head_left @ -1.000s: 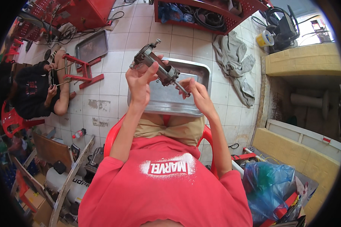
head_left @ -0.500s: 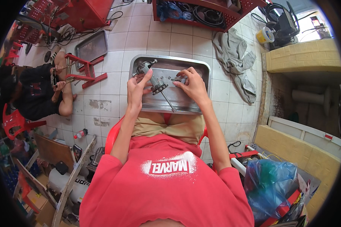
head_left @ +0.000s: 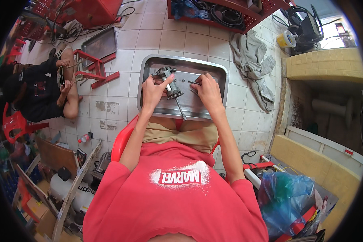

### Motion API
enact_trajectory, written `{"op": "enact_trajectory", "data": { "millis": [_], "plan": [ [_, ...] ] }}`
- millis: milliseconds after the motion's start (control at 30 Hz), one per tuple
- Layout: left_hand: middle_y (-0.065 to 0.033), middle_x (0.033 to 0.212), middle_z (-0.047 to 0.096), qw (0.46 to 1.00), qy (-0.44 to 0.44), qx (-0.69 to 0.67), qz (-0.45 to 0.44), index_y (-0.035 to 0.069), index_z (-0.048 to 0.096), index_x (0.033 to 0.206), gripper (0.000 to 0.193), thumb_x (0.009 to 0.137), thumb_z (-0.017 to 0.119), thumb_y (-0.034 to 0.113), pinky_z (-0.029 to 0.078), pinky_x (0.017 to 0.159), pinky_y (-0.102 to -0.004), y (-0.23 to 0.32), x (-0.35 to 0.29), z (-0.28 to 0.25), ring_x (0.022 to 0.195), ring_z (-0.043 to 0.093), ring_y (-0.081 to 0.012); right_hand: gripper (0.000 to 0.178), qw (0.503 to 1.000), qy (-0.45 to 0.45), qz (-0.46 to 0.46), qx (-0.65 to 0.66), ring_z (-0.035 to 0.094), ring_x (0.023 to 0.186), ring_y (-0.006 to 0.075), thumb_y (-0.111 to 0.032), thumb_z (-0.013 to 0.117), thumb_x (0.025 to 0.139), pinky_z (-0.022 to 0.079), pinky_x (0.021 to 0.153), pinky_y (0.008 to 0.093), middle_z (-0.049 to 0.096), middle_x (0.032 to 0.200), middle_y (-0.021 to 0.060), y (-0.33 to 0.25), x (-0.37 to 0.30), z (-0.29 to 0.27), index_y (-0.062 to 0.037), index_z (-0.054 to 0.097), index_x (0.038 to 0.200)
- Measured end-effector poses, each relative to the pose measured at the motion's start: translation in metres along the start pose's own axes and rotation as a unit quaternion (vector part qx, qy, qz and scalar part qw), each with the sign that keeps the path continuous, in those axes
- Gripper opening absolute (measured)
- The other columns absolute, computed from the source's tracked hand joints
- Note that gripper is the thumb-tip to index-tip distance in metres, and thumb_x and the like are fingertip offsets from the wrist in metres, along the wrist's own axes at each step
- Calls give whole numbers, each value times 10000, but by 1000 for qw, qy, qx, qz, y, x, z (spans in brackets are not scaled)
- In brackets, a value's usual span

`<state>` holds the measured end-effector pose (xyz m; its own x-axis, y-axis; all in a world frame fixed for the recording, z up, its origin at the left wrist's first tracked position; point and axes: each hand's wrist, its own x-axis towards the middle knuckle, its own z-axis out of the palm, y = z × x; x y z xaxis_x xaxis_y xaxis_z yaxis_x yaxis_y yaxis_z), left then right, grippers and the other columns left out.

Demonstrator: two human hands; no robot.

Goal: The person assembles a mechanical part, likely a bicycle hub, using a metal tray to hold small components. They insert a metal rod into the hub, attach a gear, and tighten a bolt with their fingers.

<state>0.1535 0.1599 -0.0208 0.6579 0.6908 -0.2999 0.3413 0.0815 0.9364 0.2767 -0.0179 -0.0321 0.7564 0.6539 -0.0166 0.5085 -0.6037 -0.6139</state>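
A grey metal housing with a toothed rim and a long shaft (head_left: 174, 87) is tilted over a steel tray (head_left: 224, 80). My left hand (head_left: 152, 92) is closed round the housing from its left side, thumb across the body. The shaft points down toward the tray's near edge. On the tray's right half, my right hand (head_left: 208, 90) pinches a small dark metal bolt or pin, partly hidden by the fingers. A second slim piece shows under those fingers. Small nuts (head_left: 183, 81) lie on the tray floor between my hands.
A grey cloth (head_left: 252, 60) lies on the tiles to the right. At the left, another person (head_left: 40, 88) sits working beside a red metal stand (head_left: 96, 68) and a second tray (head_left: 99, 45). A red shelf (head_left: 226, 20) stands ahead, and a yellowish ledge (head_left: 322, 64) runs along the right.
My left hand has turned the housing slightly more upright. My right hand has shifted its fingers, and the slim metal piece now sticks out to the left. The whole view has moved slightly.
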Motion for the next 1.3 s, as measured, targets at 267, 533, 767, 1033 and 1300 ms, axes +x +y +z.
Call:
{"op": "enact_trajectory", "data": {
  "millis": [267, 533, 767, 1033, 1300],
  "plan": [
    [-126, 644, 607, 975, 18, 219, 21, -61, 415, 1185, 715, 861, 801, 447, 535, 560, -344, -1, -1, 0, 569, 648, -216, 221, 997, 15, -5, 71, 674, 838, 401, -125, 762, 869, 532, 728, 472, 687, 889, 217, 13, 5, 1, 49, 641, 933],
    [-88, 812, 613, 896, 177, 250, 322, 24, 515, 1172, 526, 831, 836, 265, 499, 629, -385, -8, -24, 8, 674, 612, -246, 227, 965, 6, 103, 243, 712, 675, 156, -147, 777, 903, 539, 627, 286, 731, 780, 119, 15, 0, -9, 35, 671, 989],
    [-69, 917, 691, 877, -38, 244, 413, 68, 707, 1101, 282, 825, 763, 60, 548, 759, -378, 34, -22, 42, 847, 677, -271, 224, 885, 15, 95, 456, 684, 737, 104, -164, 746, 952, 538, 659, 240, 709, 864, 64, 7, -6, -11, 32, 649, 1002],
    [-93, 930, 731, 890, -28, 110, 442, 34, 734, 1018, 226, 806, 772, -33, 567, 718, -320, 51, -24, 44, 805, 695, -246, 191, 859, 17, 57, 508, 662, 765, 101, -151, 742, 956, 546, 689, 250, 709, 887, 54, -39, -4, -54, 13, 647, 983],
    [-59, 963, 748, 907, -3, 32, 420, 64, 749, 1095, 274, 834, 778, -14, 549, 600, -270, 111, -30, 33, 699, 692, -145, 177, 890, 112, -41, 439, 695, 755, 120, -86, 754, 928, 532, 682, 246, 729, 892, 75, -75, 1, -99, 41, 696, 1038]
  ]
}}
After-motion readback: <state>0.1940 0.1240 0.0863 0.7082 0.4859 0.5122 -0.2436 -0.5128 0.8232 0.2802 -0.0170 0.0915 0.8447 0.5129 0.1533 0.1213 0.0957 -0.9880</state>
